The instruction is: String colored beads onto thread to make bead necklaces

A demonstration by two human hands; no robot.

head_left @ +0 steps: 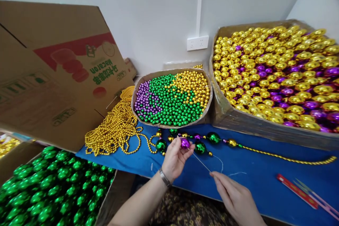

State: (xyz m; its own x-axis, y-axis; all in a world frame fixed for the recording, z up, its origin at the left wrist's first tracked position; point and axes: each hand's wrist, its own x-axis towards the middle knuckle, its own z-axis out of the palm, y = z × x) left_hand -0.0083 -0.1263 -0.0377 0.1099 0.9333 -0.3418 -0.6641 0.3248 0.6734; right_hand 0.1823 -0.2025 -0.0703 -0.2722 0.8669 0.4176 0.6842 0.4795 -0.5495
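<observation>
My left hand [175,160], with a metal band at the wrist, has its fingers closed round a shiny purple bead [185,143]. A long thin needle [201,162] runs from that bead down to my right hand [234,196], which pinches its lower end. Pale thread [221,164] curls over the blue cloth [265,183]. Just beyond my left hand lies a strand of big green beads [213,137], purple beads and gold beads, ending at the right in a twisted gold chain [288,155]. Whether the needle passes fully through the purple bead is hidden by the fingers.
Small green, purple and gold beads fill a box [172,126] behind the strand. A bigger box [238,120] of gold and purple beads stands at right. Left are heaped gold bead chains [111,130], a tilted carton [66,77] and large green beads [53,187]. Scissors [317,199] lie right.
</observation>
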